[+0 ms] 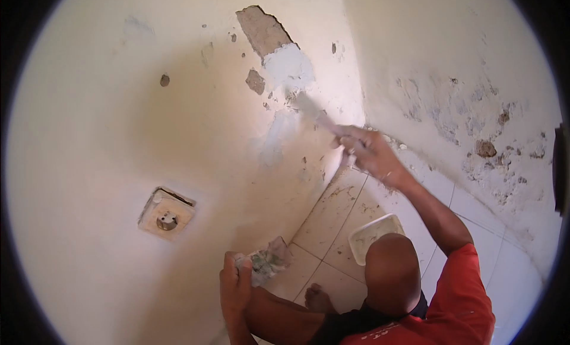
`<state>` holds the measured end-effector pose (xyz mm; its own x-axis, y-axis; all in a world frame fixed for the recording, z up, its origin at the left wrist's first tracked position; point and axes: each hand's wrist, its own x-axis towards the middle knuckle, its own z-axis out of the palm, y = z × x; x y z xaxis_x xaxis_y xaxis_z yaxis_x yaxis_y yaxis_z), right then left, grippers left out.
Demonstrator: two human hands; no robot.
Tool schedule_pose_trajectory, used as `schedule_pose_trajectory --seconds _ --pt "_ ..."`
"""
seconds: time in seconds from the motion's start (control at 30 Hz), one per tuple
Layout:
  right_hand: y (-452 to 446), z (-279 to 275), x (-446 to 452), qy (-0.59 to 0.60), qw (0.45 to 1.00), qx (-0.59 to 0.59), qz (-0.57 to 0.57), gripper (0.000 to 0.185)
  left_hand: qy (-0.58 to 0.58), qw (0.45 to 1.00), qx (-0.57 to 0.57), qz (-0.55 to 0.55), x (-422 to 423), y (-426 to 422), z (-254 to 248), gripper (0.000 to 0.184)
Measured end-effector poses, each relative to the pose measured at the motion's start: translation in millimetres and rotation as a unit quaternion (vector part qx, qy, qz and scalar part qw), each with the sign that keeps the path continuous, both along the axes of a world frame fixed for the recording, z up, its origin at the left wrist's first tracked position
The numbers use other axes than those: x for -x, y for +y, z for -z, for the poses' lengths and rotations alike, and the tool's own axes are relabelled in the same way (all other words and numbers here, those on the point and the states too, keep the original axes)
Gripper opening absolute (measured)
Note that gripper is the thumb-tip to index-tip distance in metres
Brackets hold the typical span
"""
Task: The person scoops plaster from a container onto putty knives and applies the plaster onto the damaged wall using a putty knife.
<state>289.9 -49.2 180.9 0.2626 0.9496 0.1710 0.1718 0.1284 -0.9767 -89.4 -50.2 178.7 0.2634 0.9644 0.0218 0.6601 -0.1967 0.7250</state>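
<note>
My right hand [365, 152] is closed round the handle of a putty knife [314, 110], whose blurred blade lies against or close to the wall [202, 125]. Just above the blade is a pale filler patch [289, 66], which covers the lower part of a bare brown hole [264, 31]. Another pale smear [278, 137] runs below it. Low down, near the wall, my left hand [236, 282] grips a crumpled plastic bag [270, 262] smeared with white and green.
A socket [167, 219] sits loosely in the wall at left. The right wall [415, 54] has flaking, pitted plaster. On the tiled floor [332, 214], scattered with debris, a white tray [356, 241] stands behind my knee [392, 268]. My bare foot [319, 298] rests nearby.
</note>
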Motion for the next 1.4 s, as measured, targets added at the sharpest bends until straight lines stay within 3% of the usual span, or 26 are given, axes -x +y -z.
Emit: schedule_pose_trajectory --seconds 0.1,0.27,0.47,0.57,0.63,0.67,0.73,0.83,1.03,1.13,1.4 --pt "7 0 -48 -0.079 0.996 0.036 0.01 0.042 0.033 0.999 -0.016 0.015 -8 7 6 0.022" --pt "35 -4 -106 -0.297 0.942 -0.096 0.121 0.033 0.068 0.997 0.029 0.009 -28 5 -2 0.023" --pt "80 -27 -158 -0.336 0.93 -0.105 0.109 0.023 0.102 0.995 0.003 0.004 -30 3 -1 0.024" --pt "107 -38 -173 -0.421 0.888 -0.169 0.081 0.022 0.126 0.992 0.023 -0.018 -36 1 -8 0.024" --pt "126 -43 -181 -0.524 0.8 -0.272 0.109 0.021 0.128 0.99 0.044 -0.037 -36 3 -7 0.024" --pt "134 -49 -182 -0.525 0.799 -0.273 0.105 0.021 0.125 0.991 0.033 -0.037 -32 3 -5 0.024" --pt "145 -65 -184 -0.589 0.736 -0.316 0.11 0.017 0.121 0.991 0.024 -0.04 -30 4 -1 0.024" --pt "160 -82 -188 -0.623 0.698 -0.331 0.126 0.018 0.116 0.992 0.015 -0.044 -34 2 -4 0.023" --pt "173 -106 -186 -0.637 0.727 -0.221 0.132 0.02 0.108 0.991 0.057 -0.061 -46 2 -11 0.023" --pt "168 -107 -187 -0.629 0.742 -0.196 0.127 0.019 0.119 0.992 0.022 -0.038 -45 3 -5 0.023" --pt "128 -106 -180 -0.654 0.705 -0.226 0.156 0.019 0.13 0.99 0.038 -0.049 -44 -10 -20 0.024"
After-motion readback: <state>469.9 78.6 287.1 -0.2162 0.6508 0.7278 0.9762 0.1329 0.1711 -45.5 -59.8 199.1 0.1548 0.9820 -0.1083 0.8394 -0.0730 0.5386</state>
